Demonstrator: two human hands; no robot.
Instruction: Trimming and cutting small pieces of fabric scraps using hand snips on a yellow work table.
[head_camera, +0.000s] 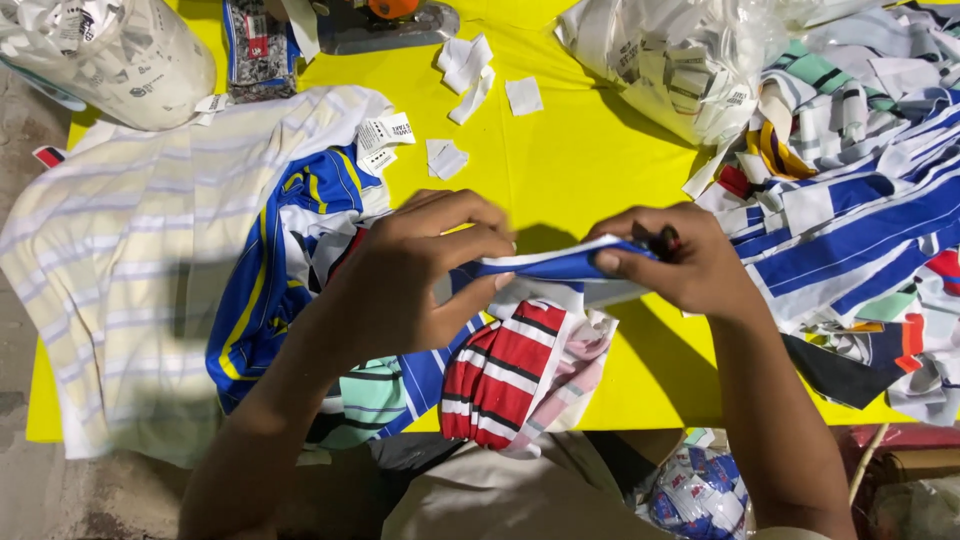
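Left grip: my left hand (420, 265) is closed on one end of a blue and white collar strip (545, 265), fingers curled over the top edge and thumb beneath.
Right grip: my right hand (680, 262) pinches the other end of the strip between thumb and fingers, closed tight; a small dark tool (660, 240) sits in the same fingers, too small to tell what kind.
Strip: stretched level between both hands, held just above the yellow worktop (570, 160), near its front edge.
Below the strip: a red, white and black striped piece (500, 375) lies partly under my left hand and hangs over the worktop's edge.
Left side: a blue and yellow garment (270, 280) rests on a pale striped shirt (120, 260), touching my left wrist.
Right side: a heap of striped knit pieces (860, 210) lies just beside my right hand.
Far edge: two clear bags of white labels (680, 60), one at each corner, well apart from my hands.
Loose bits: small white labels (465, 65) scattered on the worktop between the bags.
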